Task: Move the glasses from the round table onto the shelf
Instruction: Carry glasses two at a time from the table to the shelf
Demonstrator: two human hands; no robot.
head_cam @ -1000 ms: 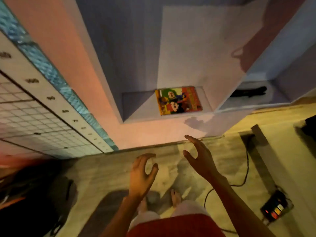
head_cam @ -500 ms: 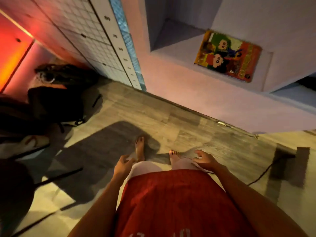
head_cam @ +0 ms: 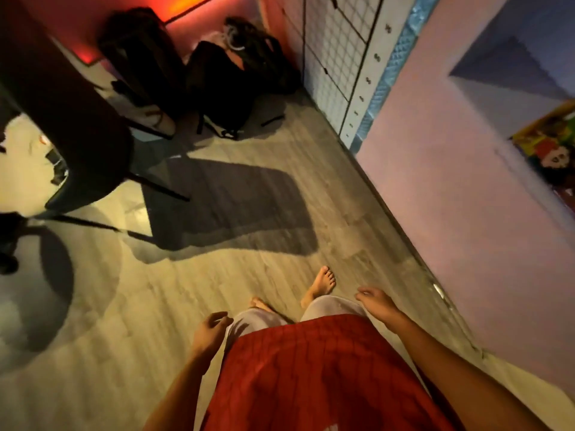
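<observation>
No glasses show in the head view. My left hand [head_cam: 211, 329] hangs by my left thigh with its fingers loosely curled around nothing. My right hand [head_cam: 376, 303] hangs by my right thigh, also holding nothing. The shelf niche [head_cam: 504, 98] is a recess in the pink wall at the far right, and a colourful cartoon book [head_cam: 550, 144] lies in it. A pale surface [head_cam: 21, 163] with small things on it shows at the left edge behind a dark chair; I cannot tell whether it is the round table.
A dark chair [head_cam: 77, 119] with thin black legs stands at the left. Two black bags [head_cam: 224, 82] lean against the back wall. A white drawer cabinet [head_cam: 336, 57] stands between the bags and the pink wall [head_cam: 451, 197]. My bare feet are on grey floorboards [head_cam: 217, 275].
The view has swung left, away from the shelf niches towards the chair and bags. Both hands have dropped from raised in front of me to my sides.
</observation>
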